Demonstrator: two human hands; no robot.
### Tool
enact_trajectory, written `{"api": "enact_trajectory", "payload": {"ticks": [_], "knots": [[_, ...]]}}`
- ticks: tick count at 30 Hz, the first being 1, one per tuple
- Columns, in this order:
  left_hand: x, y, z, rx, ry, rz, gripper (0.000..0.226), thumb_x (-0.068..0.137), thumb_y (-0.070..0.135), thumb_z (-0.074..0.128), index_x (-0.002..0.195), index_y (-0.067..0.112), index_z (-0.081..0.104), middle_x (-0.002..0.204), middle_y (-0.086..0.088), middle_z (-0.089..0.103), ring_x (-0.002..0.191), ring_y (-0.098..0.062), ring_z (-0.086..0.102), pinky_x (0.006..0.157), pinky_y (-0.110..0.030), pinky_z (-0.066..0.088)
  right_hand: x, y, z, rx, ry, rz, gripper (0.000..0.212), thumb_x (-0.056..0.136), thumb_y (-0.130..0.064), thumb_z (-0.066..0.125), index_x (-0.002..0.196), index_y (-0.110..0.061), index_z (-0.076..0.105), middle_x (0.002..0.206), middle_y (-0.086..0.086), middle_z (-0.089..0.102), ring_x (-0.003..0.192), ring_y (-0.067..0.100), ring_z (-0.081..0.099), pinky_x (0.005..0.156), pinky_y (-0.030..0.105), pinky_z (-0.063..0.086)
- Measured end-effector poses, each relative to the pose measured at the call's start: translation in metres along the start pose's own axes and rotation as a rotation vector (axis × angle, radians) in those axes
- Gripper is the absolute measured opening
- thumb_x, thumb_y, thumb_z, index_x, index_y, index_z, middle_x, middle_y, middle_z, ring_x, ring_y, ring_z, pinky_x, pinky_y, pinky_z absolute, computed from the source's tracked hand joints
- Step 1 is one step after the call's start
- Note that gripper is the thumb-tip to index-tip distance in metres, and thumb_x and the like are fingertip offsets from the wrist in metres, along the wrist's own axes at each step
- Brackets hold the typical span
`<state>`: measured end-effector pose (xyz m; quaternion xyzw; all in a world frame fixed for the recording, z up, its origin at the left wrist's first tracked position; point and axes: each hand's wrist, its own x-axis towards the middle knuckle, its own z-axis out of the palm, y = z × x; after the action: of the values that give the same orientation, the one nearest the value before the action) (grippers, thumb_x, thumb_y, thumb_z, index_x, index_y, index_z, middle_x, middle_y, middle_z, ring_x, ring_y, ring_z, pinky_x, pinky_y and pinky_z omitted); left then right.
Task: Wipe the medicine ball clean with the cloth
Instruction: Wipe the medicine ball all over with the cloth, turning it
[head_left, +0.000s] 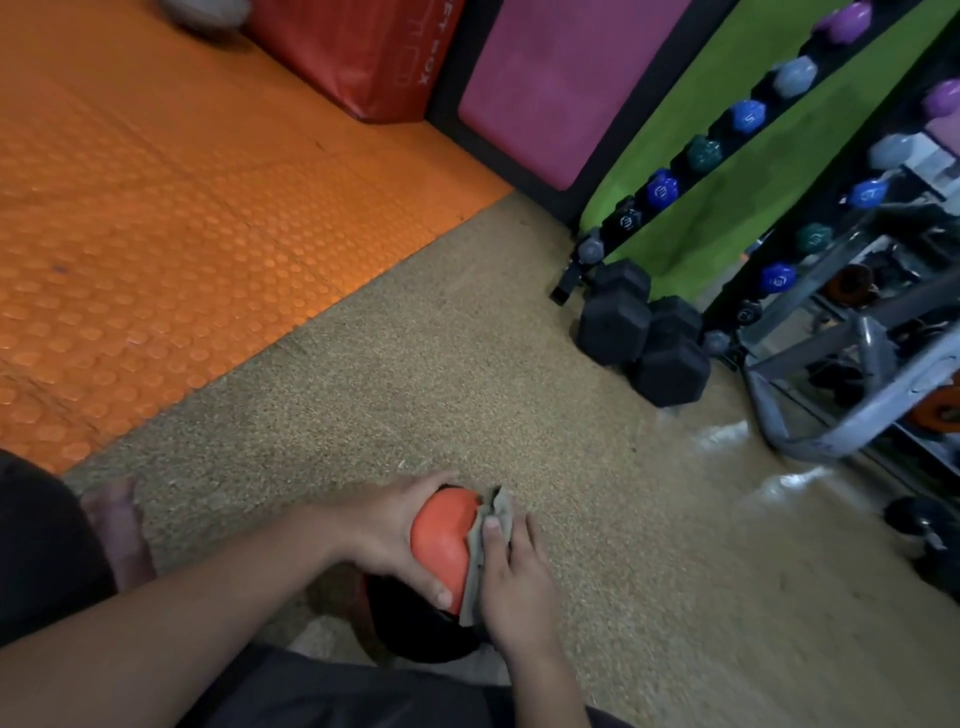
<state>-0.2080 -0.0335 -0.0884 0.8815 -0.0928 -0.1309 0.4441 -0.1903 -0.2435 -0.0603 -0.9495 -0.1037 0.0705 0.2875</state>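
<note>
The left hand (384, 535) holds the orange and black medicine ball (441, 545) low over the floor (467, 364). The right hand (514, 577) presses the gray cloth (480, 545) flat on the ball's side. Wiping looks under way, and I cannot tell how much is clean.

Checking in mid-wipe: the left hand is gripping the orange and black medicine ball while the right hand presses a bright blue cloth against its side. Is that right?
Not quite. The cloth is a dull grey-green, not bright blue, as the head view shows. The rest stands: the left hand grips the orange and black medicine ball while the right hand presses the cloth against its side.
</note>
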Motion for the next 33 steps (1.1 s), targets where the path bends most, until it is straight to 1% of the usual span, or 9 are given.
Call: {"api": "enact_trajectory", "payload": {"ticks": [5, 10, 13, 19, 23, 25, 28, 31, 33], "knots": [[-0.005, -0.011, 0.0, 0.042, 0.048, -0.011, 0.165, 0.022, 0.097, 0.072, 0.163, 0.036, 0.012, 0.167, 0.015, 0.027, 0.15, -0.005, 0.031, 0.125, -0.026, 0.028, 0.007, -0.026, 0.016, -0.122, 0.056, -0.039, 0.062, 0.099, -0.066, 0.026, 0.156, -0.043, 0.034, 0.166, -0.002, 0.03, 0.148, 0.024, 0.035, 0.119, 0.04, 0.03], [-0.003, -0.018, -0.001, 0.044, 0.012, 0.064, 0.155, 0.031, 0.086, 0.088, 0.161, 0.05, 0.011, 0.167, 0.022, 0.022, 0.153, -0.002, 0.025, 0.126, -0.027, 0.026, -0.038, -0.018, 0.019, -0.3, -0.029, -0.212, 0.064, 0.087, -0.075, 0.005, 0.151, -0.069, 0.007, 0.168, -0.027, -0.009, 0.157, 0.011, -0.002, 0.128, 0.032, 0.003], [0.001, -0.008, 0.004, 0.117, 0.001, 0.08, 0.149, 0.044, 0.073, 0.095, 0.162, 0.047, 0.007, 0.17, 0.021, 0.013, 0.155, -0.003, 0.018, 0.128, -0.029, 0.021, -0.035, 0.003, -0.001, -0.142, -0.068, -0.122, 0.051, 0.094, -0.075, 0.01, 0.145, -0.073, 0.014, 0.166, -0.028, 0.006, 0.153, -0.001, 0.01, 0.124, 0.026, 0.012], [0.001, 0.002, 0.012, 0.184, 0.013, 0.123, 0.149, 0.043, 0.076, 0.094, 0.162, 0.041, 0.011, 0.167, 0.017, 0.019, 0.153, -0.009, 0.026, 0.127, -0.033, 0.026, 0.025, -0.013, -0.01, 0.073, -0.038, 0.189, 0.056, 0.108, -0.056, 0.023, 0.153, -0.034, 0.047, 0.153, 0.002, 0.053, 0.142, 0.024, 0.047, 0.116, 0.037, 0.033], [0.0, -0.016, 0.005, -0.059, 0.044, 0.089, 0.103, 0.063, 0.048, 0.096, 0.15, 0.022, 0.047, 0.148, 0.004, 0.052, 0.135, -0.011, 0.05, 0.12, -0.03, 0.038, 0.002, -0.051, 0.027, -0.393, -0.028, -0.12, 0.067, 0.094, -0.066, 0.014, 0.154, -0.045, 0.035, 0.167, -0.012, 0.028, 0.154, 0.026, 0.024, 0.124, 0.047, 0.018], [0.0, -0.034, 0.002, -0.183, 0.062, 0.071, 0.09, 0.074, 0.039, 0.086, 0.152, 0.031, 0.042, 0.153, 0.002, 0.05, 0.14, -0.011, 0.05, 0.122, -0.028, 0.036, -0.032, -0.059, 0.045, -0.456, 0.02, -0.247, 0.066, 0.089, -0.068, 0.027, 0.153, -0.053, 0.032, 0.168, -0.016, 0.024, 0.156, 0.027, 0.021, 0.122, 0.057, 0.02], [-0.004, -0.039, 0.001, -0.135, 0.042, 0.057, 0.118, 0.07, 0.033, 0.094, 0.162, 0.037, 0.019, 0.165, 0.007, 0.03, 0.151, -0.008, 0.034, 0.123, -0.019, 0.028, -0.051, -0.042, 0.046, -0.394, 0.048, -0.266, 0.063, 0.092, -0.069, 0.031, 0.154, -0.058, 0.027, 0.167, -0.024, 0.021, 0.156, 0.019, 0.02, 0.119, 0.054, 0.029], [0.001, -0.023, 0.004, -0.024, 0.026, 0.077, 0.14, 0.053, 0.055, 0.099, 0.165, 0.039, 0.015, 0.168, 0.013, 0.023, 0.153, -0.006, 0.026, 0.126, -0.025, 0.024, -0.043, -0.017, 0.029, -0.274, 0.042, -0.162, 0.062, 0.092, -0.071, 0.013, 0.153, -0.062, 0.008, 0.166, -0.033, -0.005, 0.157, 0.007, -0.003, 0.126, 0.037, 0.007], [0.004, -0.013, 0.006, 0.052, 0.032, 0.067, 0.145, 0.05, 0.064, 0.099, 0.165, 0.039, 0.013, 0.169, 0.014, 0.021, 0.155, -0.007, 0.021, 0.128, -0.026, 0.02, -0.031, -0.005, 0.018, -0.057, 0.053, -0.108, 0.063, 0.099, -0.069, 0.015, 0.159, -0.049, 0.016, 0.169, -0.025, 0.004, 0.157, 0.004, 0.003, 0.126, 0.029, 0.005]]}}
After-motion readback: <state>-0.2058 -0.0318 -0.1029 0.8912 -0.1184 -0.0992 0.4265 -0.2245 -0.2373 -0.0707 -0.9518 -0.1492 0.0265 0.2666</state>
